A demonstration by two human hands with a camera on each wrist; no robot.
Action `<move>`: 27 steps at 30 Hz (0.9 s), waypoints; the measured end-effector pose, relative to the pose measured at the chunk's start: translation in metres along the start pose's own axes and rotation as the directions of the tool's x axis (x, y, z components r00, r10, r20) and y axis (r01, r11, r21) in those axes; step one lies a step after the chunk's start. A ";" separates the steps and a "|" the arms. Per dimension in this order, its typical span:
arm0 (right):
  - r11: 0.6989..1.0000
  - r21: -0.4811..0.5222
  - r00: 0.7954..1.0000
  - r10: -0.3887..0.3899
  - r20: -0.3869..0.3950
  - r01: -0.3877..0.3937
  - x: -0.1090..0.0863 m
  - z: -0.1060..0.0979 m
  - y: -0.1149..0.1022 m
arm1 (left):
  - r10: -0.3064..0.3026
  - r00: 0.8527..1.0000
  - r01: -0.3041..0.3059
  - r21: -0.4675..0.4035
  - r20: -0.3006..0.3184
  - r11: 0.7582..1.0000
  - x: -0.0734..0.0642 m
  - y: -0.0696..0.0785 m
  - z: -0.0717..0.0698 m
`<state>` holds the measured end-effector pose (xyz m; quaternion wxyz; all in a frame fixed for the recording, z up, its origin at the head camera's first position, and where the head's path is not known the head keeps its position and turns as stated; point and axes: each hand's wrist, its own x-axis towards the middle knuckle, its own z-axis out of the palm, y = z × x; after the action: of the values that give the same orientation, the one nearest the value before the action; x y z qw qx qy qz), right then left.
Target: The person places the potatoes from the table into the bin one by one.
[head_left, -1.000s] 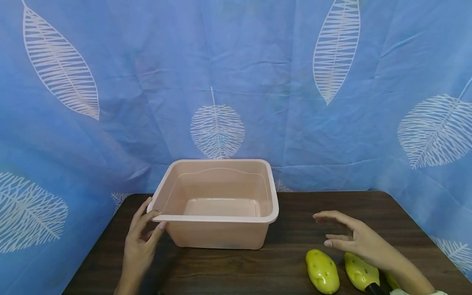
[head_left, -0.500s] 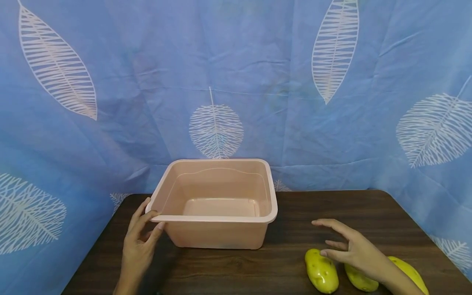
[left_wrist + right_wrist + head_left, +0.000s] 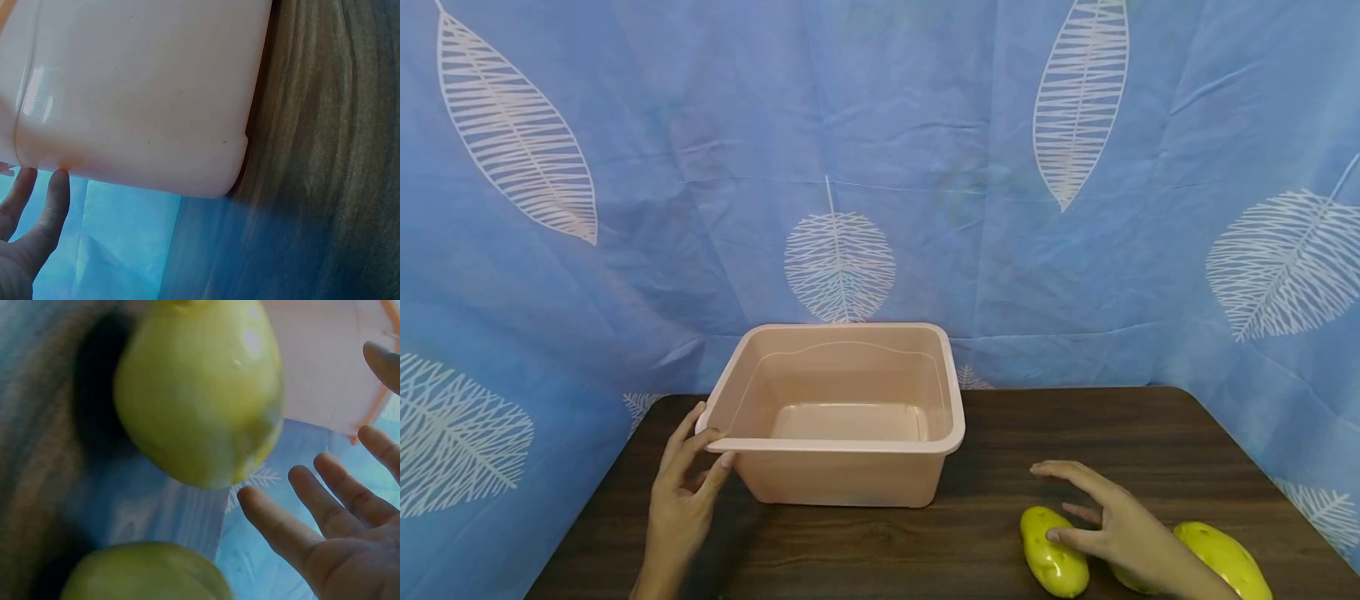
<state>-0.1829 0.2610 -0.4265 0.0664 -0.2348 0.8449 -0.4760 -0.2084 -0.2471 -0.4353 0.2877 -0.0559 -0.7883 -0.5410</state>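
A pinkish-beige plastic basin [image 3: 842,475] stands on the dark wooden table. At its front left corner my left hand [image 3: 681,508] grips the rim, thumb below and fingers over it. In the left wrist view two fingertips [image 3: 60,178] touch the basin's wall [image 3: 137,100]. My right hand [image 3: 1123,529], fingers spread and loosely bent, hovers over shiny yellow-green potatoes. Its thumb overlaps the leftmost potato [image 3: 1052,562] in the head view. Another potato [image 3: 1221,558] lies to the right of the wrist, and one between is mostly hidden. In the right wrist view a potato [image 3: 200,394] sits beside the fingers.
The dark wood-grain table [image 3: 1000,433] runs back to a blue curtain [image 3: 925,167] printed with white leaves. The basin's inside floor [image 3: 850,421] shows bare. A second potato [image 3: 147,575] shows at the bottom of the right wrist view.
My right hand has moved down and slightly left, closer over the leftmost potato. The right potato shows more fully now. My left hand and the basin stay in place.
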 end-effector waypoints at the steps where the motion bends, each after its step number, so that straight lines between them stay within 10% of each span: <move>1: 1.000 -0.022 1.000 0.009 -0.007 -0.009 -0.001 0.002 0.000 | -0.004 1.000 0.004 -0.006 0.000 1.000 0.000 0.000 0.000; 13: 0.950 -0.312 0.994 -0.030 -0.109 -0.006 -0.013 0.023 0.019 | 0.000 1.000 0.000 -0.010 -0.003 1.000 -0.001 0.002 0.000; 27: 0.928 -0.371 0.986 -0.092 -0.142 0.033 -0.024 0.042 0.034 | 0.005 1.000 -0.004 -0.060 0.003 0.998 0.000 0.000 0.001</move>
<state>-0.1592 0.2542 -0.4802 -0.0608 -0.2318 0.9136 -0.3286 -0.2082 -0.2461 -0.4355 0.2858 -0.0671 -0.7722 -0.5635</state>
